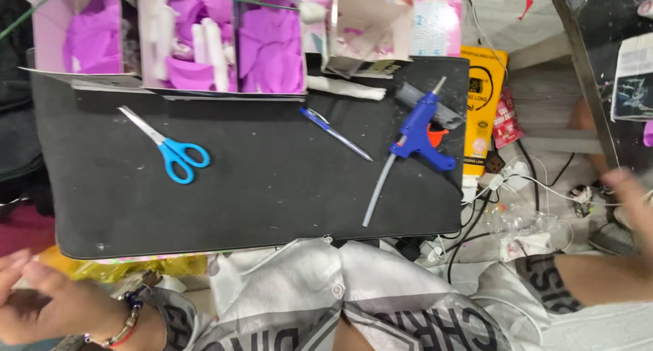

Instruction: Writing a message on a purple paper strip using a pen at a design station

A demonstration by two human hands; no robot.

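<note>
A black mat [272,188] lies in front of me. On it rest blue-handled scissors [170,149], a blue pen [337,135] and a blue glue gun [420,130] with a clear glue stick [378,190] poking from its back. My left hand [47,303], wearing a beaded bracelet, hovers off the mat's near left corner, fingers apart and holding nothing. My right hand [629,198] is blurred at the far right edge, stretched toward tangled cables [530,208]; whether it grips anything is unclear.
A pink box [177,38] with purple paper pieces stands along the mat's far edge. A yellow package [481,99] lies right of the mat. White cables and clutter cover the floor at right. A dark table [598,52] stands top right.
</note>
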